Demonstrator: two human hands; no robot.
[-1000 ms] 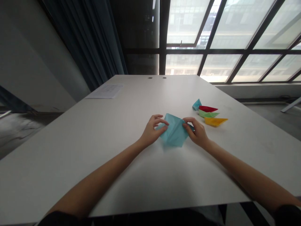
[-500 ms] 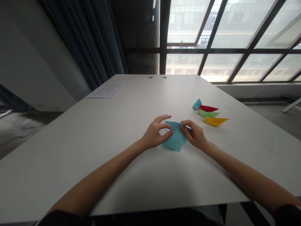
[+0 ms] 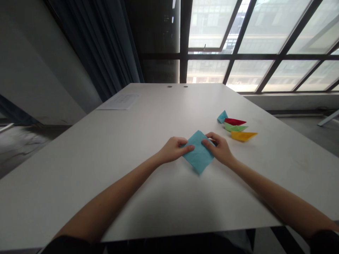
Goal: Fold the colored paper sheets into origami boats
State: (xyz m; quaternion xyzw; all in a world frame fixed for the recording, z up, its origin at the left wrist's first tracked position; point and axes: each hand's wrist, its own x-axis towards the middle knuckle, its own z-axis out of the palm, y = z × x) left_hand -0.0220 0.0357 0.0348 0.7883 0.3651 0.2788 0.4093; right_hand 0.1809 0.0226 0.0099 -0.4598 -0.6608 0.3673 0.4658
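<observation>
A light blue sheet of folding paper (image 3: 199,155), diamond-shaped with one corner toward me, is held just over the table. My left hand (image 3: 175,149) pinches its left corner, thumb on top and fingers curled behind. At the upper right edge my right hand (image 3: 218,147) grips the paper the same way, its thumb lying on the face. The fingers behind the sheet are partly hidden. The lowest corner looks slightly blurred.
Folded paper boats in red (image 3: 234,122), green (image 3: 235,127) and yellow (image 3: 243,136) stand to the right, beside a small blue folded paper (image 3: 222,117). A printed sheet (image 3: 119,101) lies at the far left of the white table (image 3: 148,123).
The blue paper has gone from a partly folded, uneven shape to a flat diamond. My left hand has closed on its left corner; my right hand has barely moved.
</observation>
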